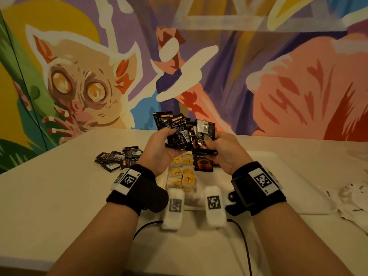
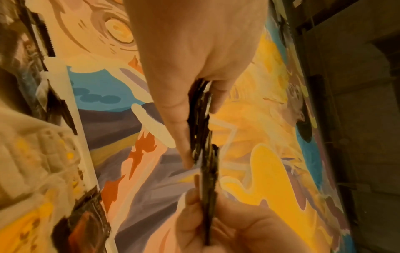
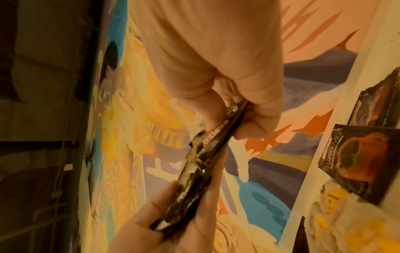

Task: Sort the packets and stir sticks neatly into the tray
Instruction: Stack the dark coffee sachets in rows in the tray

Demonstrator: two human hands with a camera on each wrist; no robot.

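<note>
Both hands hold one fanned bunch of black coffee packets [image 1: 183, 132] upright above the white tray [image 1: 278, 172]. My left hand [image 1: 169, 137] pinches the bunch's left side between thumb and fingers. My right hand [image 1: 211, 143] grips its right side, thumb on the front packet. In the left wrist view the packets [image 2: 205, 171] show edge-on in my left hand [image 2: 195, 135]. In the right wrist view my right hand [image 3: 236, 118] clamps the same stack [image 3: 203, 164]. Yellow tea bags [image 1: 183, 174] lie in rows in the tray beside one coffee packet [image 1: 205, 163]. No stir sticks can be made out.
A loose pile of black packets [image 1: 119, 158] lies on the table left of the tray. White crumpled packets [image 1: 350, 196] sit at the right edge. A black cable [image 1: 243, 242] loops near the front edge. A painted wall stands right behind the table.
</note>
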